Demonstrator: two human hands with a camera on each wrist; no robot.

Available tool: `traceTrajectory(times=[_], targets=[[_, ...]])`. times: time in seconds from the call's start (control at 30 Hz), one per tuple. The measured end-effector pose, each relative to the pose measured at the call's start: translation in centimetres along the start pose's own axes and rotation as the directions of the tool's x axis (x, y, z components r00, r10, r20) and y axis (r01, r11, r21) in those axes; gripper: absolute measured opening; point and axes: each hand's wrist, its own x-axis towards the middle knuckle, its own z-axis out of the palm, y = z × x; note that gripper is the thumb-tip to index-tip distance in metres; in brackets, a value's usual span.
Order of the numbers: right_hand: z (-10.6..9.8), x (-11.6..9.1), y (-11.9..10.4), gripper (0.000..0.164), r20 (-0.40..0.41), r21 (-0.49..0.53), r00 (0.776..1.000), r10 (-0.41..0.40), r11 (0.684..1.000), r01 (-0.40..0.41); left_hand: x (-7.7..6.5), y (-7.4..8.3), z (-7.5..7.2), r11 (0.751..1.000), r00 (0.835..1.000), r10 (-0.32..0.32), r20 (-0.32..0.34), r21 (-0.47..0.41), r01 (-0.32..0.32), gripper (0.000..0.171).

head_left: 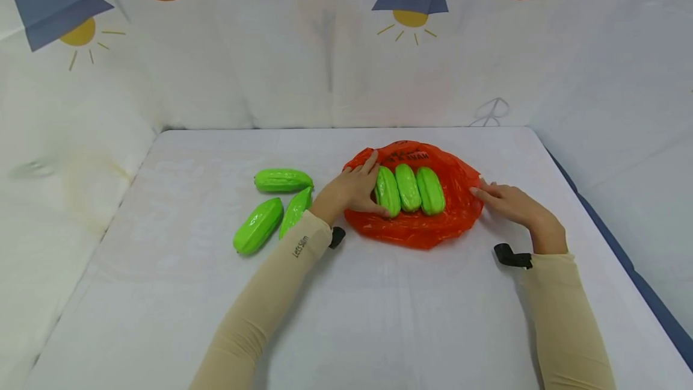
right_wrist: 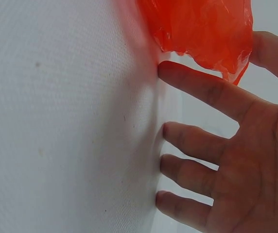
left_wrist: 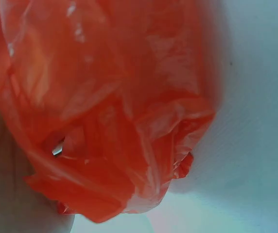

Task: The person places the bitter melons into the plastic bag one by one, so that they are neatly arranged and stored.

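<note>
A red plastic bag [head_left: 455, 221] lies spread on the white table with its mouth up. Three glossy green ridged gourds [head_left: 407, 188] sit side by side on it. At the bag's left side, my left hand [head_left: 354, 188] stretches its fingers over the rim, thumb by the lower end of the leftmost gourd [head_left: 387, 191]. My right hand [head_left: 511, 202] pinches the right rim between thumb and index finger. Its other fingers [right_wrist: 192, 141] are spread, their tips at the tabletop. Red plastic [left_wrist: 105, 136] fills much of the left wrist view, where the left fingers are hidden.
To the left of the bag lie three more green gourds, one crosswise [head_left: 283, 180], one slanting [head_left: 258, 225] and one partly behind my left forearm [head_left: 295, 209]. A white cloth wall [head_left: 271, 77] with printed lamps rises behind the table [head_left: 178, 306].
</note>
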Motion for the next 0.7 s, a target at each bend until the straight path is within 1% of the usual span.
traceTrajectory(times=[0.3, 0.4, 0.5, 0.6, 0.7], targets=[[0.0, 0.0, 0.1, 0.095, 0.001, 0.011, 1.0, 0.005, 1.0, -0.005, 0.2, 0.0, 0.2, 1.0, 1.0, 0.02, -0.016, 0.011, -0.02, 0.119], [0.0, -0.1, 0.1, 0.095, -0.001, 0.008, 1.0, 0.006, 1.0, -0.006, 0.0, 0.0, 0.1, 0.999, 0.998, 0.039, -0.041, -0.005, -0.039, 0.118], [0.0, -0.1, 0.2, 0.095, -0.006, 0.003, 1.0, 0.008, 1.0, -0.008, -0.4, 0.1, -0.3, 0.997, 0.993, 0.074, -0.091, -0.027, -0.077, 0.113], [0.0, -0.1, 0.2, 0.095, -0.009, 0.003, 1.0, 0.008, 1.0, -0.008, -1.1, 0.2, -0.7, 0.99, 0.982, 0.123, -0.141, -0.05, -0.131, 0.107], [0.1, 0.0, 0.2, 0.095, -0.007, 0.005, 1.0, 0.01, 1.0, -0.01, -1.8, 0.1, -1.0, 0.982, 0.974, 0.161, -0.156, -0.068, -0.174, 0.103]])
